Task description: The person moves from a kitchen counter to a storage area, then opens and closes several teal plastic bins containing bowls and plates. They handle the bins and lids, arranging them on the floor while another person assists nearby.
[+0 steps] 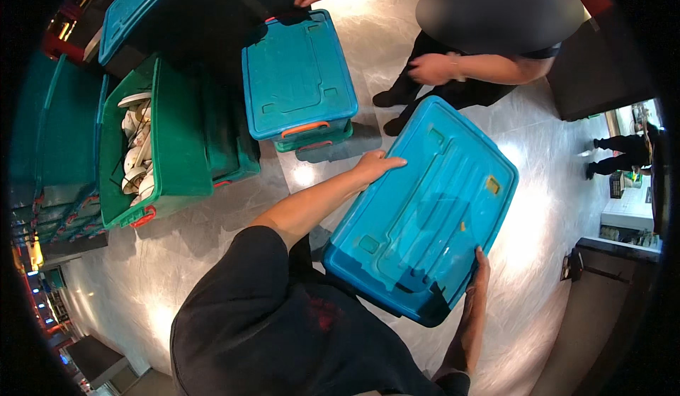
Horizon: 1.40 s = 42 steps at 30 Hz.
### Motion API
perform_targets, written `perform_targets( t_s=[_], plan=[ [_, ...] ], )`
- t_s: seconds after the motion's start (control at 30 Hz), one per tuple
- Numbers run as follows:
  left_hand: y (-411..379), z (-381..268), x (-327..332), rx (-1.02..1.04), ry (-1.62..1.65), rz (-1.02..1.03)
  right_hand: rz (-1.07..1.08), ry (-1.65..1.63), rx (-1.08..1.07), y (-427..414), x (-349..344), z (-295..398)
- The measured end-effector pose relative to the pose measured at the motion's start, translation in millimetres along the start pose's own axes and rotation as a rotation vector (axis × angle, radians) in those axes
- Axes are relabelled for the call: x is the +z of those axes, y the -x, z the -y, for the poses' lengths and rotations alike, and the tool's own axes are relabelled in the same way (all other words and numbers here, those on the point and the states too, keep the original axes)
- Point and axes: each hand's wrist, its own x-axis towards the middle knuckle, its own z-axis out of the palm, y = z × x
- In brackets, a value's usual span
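A large blue plastic storage-box lid (425,210) is tilted in front of my body, with grooves and small yellow sticker remnants on its top. My left hand (374,167) grips its left edge, thumb lying on the upper face and fingers hidden beneath. On the opposite edge, nearer my body, my right hand (479,268) holds the rim with its fingers mostly out of sight. Whether a box body hangs under the lid cannot be seen.
Left, an open green plastic bin (180,167) holds stacked white crockery (139,146). Beyond my left hand stands a bin with a blue-green lid (300,77) and orange handles. Another person's hand (433,69) is just past the held lid; stacked bins (69,130) line the far left.
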Motion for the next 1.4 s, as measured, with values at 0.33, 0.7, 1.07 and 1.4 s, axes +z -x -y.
perform_targets(
  t_s=[0.33,0.7,1.07,1.4],
  plan=[
    [-18.4,57.7,16.0,-0.099,-0.005,0.0,-0.08,-0.01,0.092,6.0,-33.7,-56.2],
    [-7.3,70.0,13.3,-0.082,-0.048,-0.066,-0.118,0.02,0.096,18.2,-30.0,-57.2],
    [6.0,64.7,11.2,-0.07,-0.033,-0.074,-0.098,0.008,0.041,26.4,-26.6,-52.7],
    [4.8,71.4,8.5,-0.065,-0.066,-0.108,-0.146,0.049,-0.01,22.1,-33.2,-59.9]
  ],
)
